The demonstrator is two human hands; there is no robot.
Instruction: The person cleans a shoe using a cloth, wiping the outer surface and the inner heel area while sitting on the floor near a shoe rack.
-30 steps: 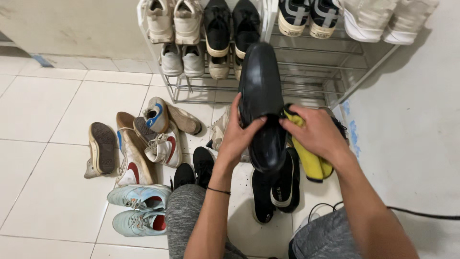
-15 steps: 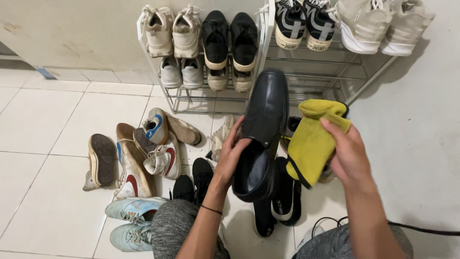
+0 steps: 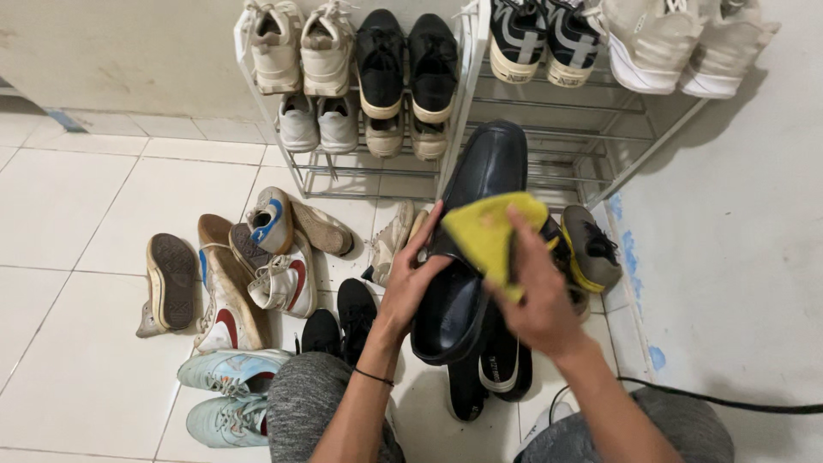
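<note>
Wiping the black leather shoe (image 3: 476, 240) goes best with firm support: your left hand (image 3: 410, 279) grips it at the side near the opening, holding it in the air above the tiled floor (image 3: 77, 206), in front of the metal shoe rack (image 3: 549, 129). Your right hand (image 3: 536, 296) presses the yellow cloth (image 3: 489, 227) onto the upper. Use long strokes toward the toe, and rotate the shoe to reach both of its 2 sides.

Metal shoe rack (image 3: 549, 129) stands beyond the hands, loaded with sneakers. Loose sneakers (image 3: 257, 266) lie scattered left of the hands on white floor tiles (image 3: 69, 206).
</note>
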